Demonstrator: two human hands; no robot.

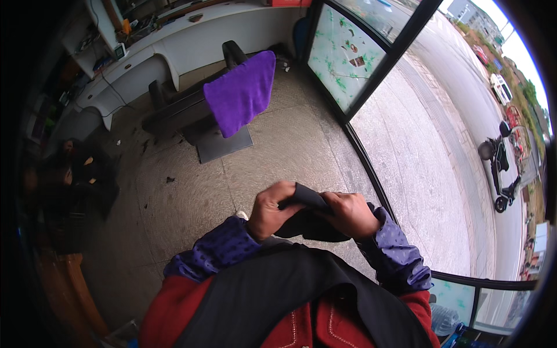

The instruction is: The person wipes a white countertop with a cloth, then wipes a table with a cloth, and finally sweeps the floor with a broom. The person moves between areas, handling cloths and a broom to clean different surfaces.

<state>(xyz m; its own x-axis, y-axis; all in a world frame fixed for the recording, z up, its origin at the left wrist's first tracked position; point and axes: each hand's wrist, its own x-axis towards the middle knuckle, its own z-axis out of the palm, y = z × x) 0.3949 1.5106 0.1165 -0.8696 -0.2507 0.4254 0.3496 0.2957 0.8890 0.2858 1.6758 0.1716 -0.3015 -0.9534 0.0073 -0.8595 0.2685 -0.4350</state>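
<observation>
Out in front of my body, a piece of black cloth (310, 225) is stretched between both hands, its upper edge folded over. My left hand (270, 210) has its fingers and thumb closed on the left end of that fold. On the other end, my right hand (354, 214) grips the same cloth with bent fingers. More black fabric (278, 275) lies across my chest over a red garment (290, 330); whether it joins the held piece I cannot make out. Purple patterned sleeves (214, 246) cover both forearms.
Ahead stands a dark chair (180, 110) on a metal base, with a purple towel (243, 93) over it. A white counter (214, 35) runs along the back wall. To the right are black-framed glass panels (348, 58) and a street with a parked scooter (500, 168).
</observation>
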